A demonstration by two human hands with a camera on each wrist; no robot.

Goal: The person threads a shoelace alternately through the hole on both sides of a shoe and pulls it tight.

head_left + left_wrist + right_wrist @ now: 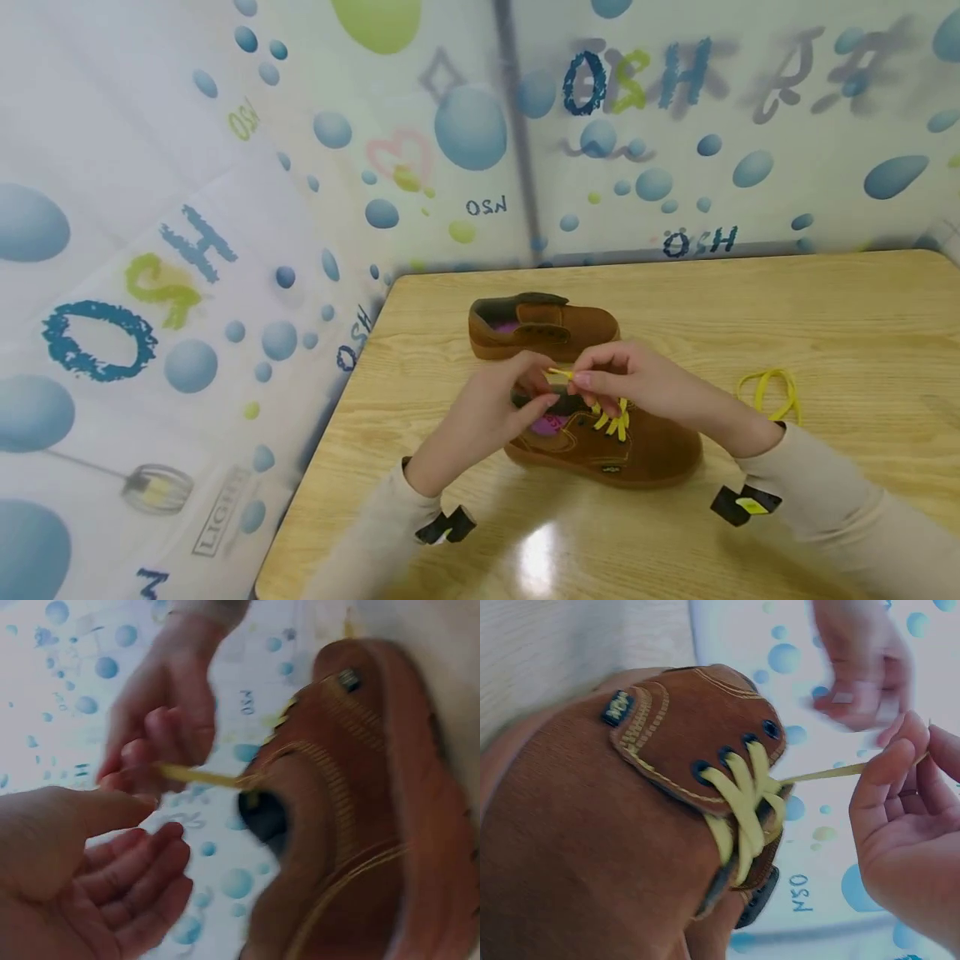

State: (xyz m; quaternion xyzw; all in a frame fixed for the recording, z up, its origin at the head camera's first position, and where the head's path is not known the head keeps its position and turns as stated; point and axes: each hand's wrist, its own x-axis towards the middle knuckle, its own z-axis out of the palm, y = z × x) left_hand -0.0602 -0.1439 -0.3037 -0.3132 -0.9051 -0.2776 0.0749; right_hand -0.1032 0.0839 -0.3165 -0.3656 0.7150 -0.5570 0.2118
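A brown shoe (pixel 660 446) with yellow stitching stands on the table, toe to the right. Its yellow lace (pixel 739 799) runs through several eyelets and crosses over the tongue. Above the shoe's opening, my right hand (pixel 637 379) pinches one end of this lace between thumb and fingers; the right wrist view shows the strand stretched from the eyelets to the fingertips. My left hand (pixel 498 404) hovers just left of the lace end, thumb and fingers spread apart. In the right wrist view the left hand (pixel 870 675) is blurred, and contact with the lace cannot be made out.
A second brown shoe (pixel 585 329) without visible lacing stands behind the first. A loose yellow lace (pixel 780 387) lies looped on the wooden table (pixel 862 333) at the right. Patterned curtains (pixel 637 192) hang behind and to the left.
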